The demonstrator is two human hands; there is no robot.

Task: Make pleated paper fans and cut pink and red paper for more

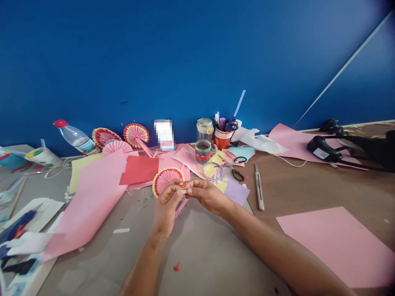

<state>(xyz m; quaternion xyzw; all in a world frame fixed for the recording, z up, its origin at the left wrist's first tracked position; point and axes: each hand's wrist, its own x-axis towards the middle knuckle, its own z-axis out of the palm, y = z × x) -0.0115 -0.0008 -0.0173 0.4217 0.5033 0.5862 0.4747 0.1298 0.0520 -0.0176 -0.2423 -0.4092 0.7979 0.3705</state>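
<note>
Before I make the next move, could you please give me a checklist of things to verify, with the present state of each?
1. Small piece held by left hand and right hand: ok, pinched in both hands' fingertips.
2. Cutter knife apart from hands: ok, lying to the right.
3. Cutter knife blade retracted: cannot tell.
4. Scissors apart from hands: ok.
5. Table free of scraps: not ok, red scrap and white strip there.

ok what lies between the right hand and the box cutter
In the head view, purple paper lies between the right hand and the box cutter, with a yellow paper piece nearer the hand.
</note>
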